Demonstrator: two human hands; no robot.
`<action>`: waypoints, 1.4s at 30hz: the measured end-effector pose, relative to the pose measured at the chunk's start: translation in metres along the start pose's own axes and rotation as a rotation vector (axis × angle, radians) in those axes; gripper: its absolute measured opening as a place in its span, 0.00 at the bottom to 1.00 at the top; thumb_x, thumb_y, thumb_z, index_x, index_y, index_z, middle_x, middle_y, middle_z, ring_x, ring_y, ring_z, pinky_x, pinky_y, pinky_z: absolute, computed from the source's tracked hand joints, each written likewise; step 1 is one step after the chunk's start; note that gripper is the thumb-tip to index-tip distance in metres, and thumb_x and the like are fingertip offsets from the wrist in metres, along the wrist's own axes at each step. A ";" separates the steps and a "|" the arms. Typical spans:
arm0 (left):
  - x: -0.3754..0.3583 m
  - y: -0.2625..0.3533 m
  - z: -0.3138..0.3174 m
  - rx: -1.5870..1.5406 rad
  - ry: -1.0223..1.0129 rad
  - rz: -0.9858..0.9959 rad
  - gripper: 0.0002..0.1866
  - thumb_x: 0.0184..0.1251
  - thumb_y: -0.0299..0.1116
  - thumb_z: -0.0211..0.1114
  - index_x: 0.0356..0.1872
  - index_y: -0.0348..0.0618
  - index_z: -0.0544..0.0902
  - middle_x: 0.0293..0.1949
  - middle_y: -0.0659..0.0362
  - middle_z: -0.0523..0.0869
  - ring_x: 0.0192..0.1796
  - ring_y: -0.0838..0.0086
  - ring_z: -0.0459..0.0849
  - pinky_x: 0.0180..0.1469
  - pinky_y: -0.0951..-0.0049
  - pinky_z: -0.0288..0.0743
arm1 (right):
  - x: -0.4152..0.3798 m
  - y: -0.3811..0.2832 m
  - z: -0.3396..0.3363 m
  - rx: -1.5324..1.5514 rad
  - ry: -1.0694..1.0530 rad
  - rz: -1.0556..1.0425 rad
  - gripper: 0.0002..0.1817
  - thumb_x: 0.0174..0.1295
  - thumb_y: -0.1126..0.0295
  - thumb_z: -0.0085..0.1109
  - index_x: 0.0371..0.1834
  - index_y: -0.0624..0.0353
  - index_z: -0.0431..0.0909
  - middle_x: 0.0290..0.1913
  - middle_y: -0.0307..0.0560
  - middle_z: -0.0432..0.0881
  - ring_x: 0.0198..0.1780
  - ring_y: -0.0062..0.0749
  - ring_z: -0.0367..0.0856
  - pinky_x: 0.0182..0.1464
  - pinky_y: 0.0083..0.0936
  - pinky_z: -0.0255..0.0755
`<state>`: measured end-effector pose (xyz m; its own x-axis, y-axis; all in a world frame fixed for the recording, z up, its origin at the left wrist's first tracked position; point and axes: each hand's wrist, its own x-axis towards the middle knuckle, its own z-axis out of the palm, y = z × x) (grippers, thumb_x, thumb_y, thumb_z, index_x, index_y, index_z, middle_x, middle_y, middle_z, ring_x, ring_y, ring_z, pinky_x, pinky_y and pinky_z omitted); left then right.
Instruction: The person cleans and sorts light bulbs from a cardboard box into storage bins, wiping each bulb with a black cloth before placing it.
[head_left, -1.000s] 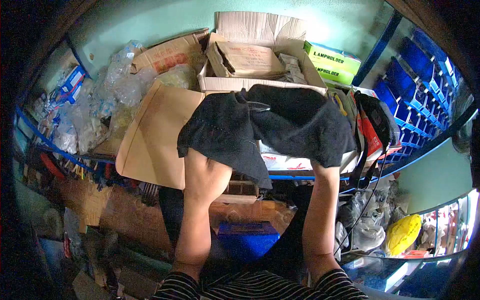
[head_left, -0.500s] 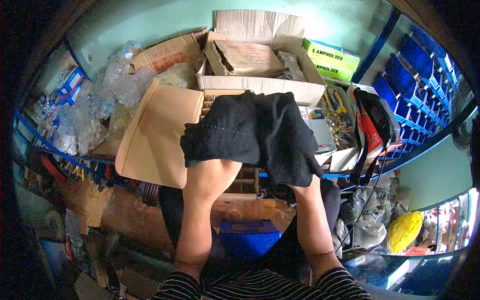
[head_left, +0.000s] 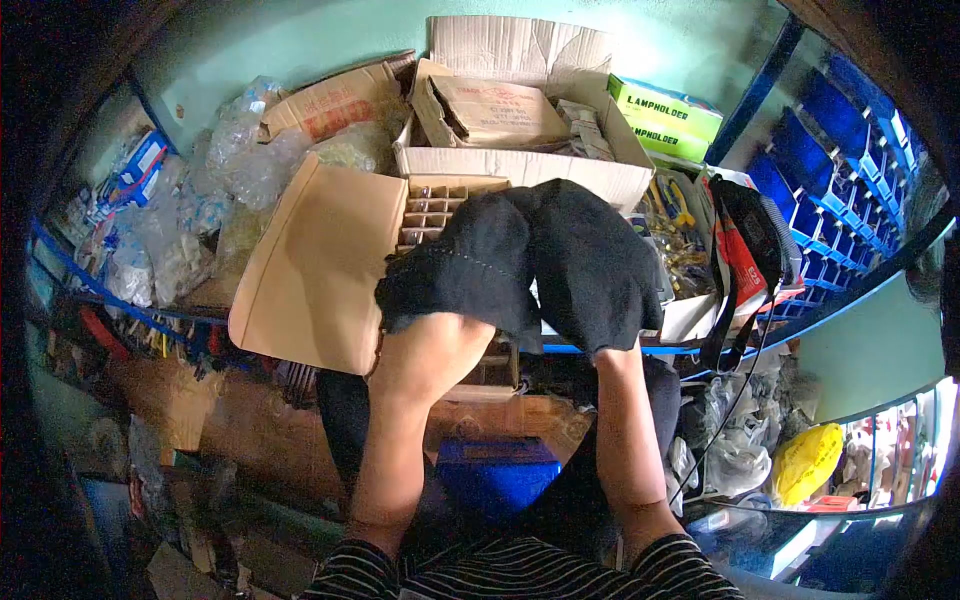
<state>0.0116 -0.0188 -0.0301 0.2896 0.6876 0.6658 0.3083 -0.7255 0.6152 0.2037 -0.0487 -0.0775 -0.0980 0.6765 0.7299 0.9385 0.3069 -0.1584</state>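
A black cloth (head_left: 590, 255) with a line of stitching drapes over both of my hands, above an open cardboard box (head_left: 310, 265). My left hand (head_left: 440, 345) reaches under the cloth's left half and holds it up; its fingers are covered. Under the right half, my right hand (head_left: 615, 362) also supports the cloth, with only the wrist and heel of the hand showing. Whether anything else is inside the cloth is hidden. Cardboard dividers (head_left: 440, 192) split the box into small cells, and glass pieces stand in several of them.
Behind stands a larger open carton (head_left: 520, 168) with a smaller box inside. Green lampholder boxes (head_left: 665, 115) are stacked at right, near a black strap (head_left: 722, 290) and blue bins (head_left: 815, 150). Clear plastic bags (head_left: 245, 165) pile up at left. A blue box (head_left: 498, 470) sits below.
The cloth has gone from spread wide to two bunched lobes folded around my hands. My right hand has moved slightly up and left under it, and more divider cells now show.
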 end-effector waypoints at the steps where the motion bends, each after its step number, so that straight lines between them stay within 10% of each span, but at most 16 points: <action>1: 0.002 0.003 -0.003 0.053 -0.027 0.019 0.12 0.56 0.27 0.67 0.43 0.40 0.86 0.43 0.44 0.86 0.46 0.48 0.85 0.52 0.57 0.78 | -0.005 0.003 0.004 0.001 0.024 -0.028 0.25 0.61 0.69 0.60 0.63 0.58 0.77 0.64 0.57 0.77 0.68 0.52 0.71 0.73 0.41 0.60; 20: -0.025 -0.030 0.001 0.205 -0.017 0.174 0.28 0.52 0.32 0.76 0.56 0.36 0.81 0.57 0.47 0.83 0.59 0.53 0.82 0.65 0.59 0.71 | 0.001 -0.007 -0.015 0.114 0.004 0.009 0.24 0.61 0.68 0.61 0.63 0.59 0.77 0.63 0.56 0.78 0.66 0.51 0.73 0.71 0.40 0.62; 31: 0.011 -0.019 -0.006 0.542 0.135 0.272 0.23 0.62 0.20 0.62 0.61 0.38 0.78 0.58 0.45 0.82 0.61 0.51 0.78 0.67 0.56 0.68 | 0.010 -0.023 -0.004 0.199 -0.062 -0.021 0.24 0.61 0.68 0.62 0.62 0.59 0.77 0.62 0.55 0.79 0.65 0.50 0.74 0.70 0.39 0.63; 42: -0.015 -0.032 0.003 0.043 0.092 0.095 0.30 0.50 0.29 0.74 0.59 0.36 0.79 0.57 0.45 0.83 0.61 0.53 0.79 0.66 0.60 0.68 | 0.010 -0.034 0.003 0.295 -0.042 -0.036 0.24 0.61 0.68 0.62 0.61 0.60 0.78 0.61 0.54 0.79 0.64 0.49 0.75 0.69 0.38 0.65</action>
<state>0.0004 -0.0054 -0.0614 0.2357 0.6089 0.7574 0.3225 -0.7842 0.5301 0.1700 -0.0507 -0.0668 -0.1486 0.6870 0.7113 0.7979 0.5082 -0.3241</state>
